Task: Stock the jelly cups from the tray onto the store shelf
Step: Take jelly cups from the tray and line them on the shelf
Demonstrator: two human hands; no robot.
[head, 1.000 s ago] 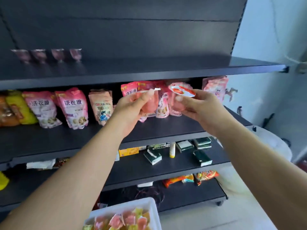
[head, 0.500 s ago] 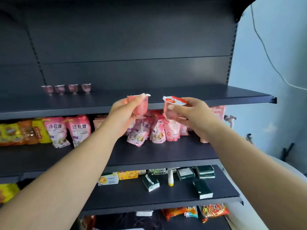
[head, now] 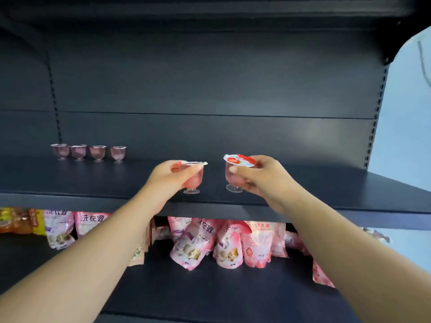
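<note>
Jelly cups: four (head: 88, 153) in a row on upper shelf (head: 303, 185) | left hand (head: 173, 174) grips a fifth cup (head: 194, 179) | right hand (head: 263, 177) grips a sixth cup (head: 234, 177)

My two forearms come up from the lower corners, bare as far down as they show, with no sleeve, watch or band on them. My left hand (head: 173, 174) and my right hand (head: 261, 176) wear no gloves and no rings that I can make out. My right thumbnail (head: 232, 169) is short and unpainted.
</note>
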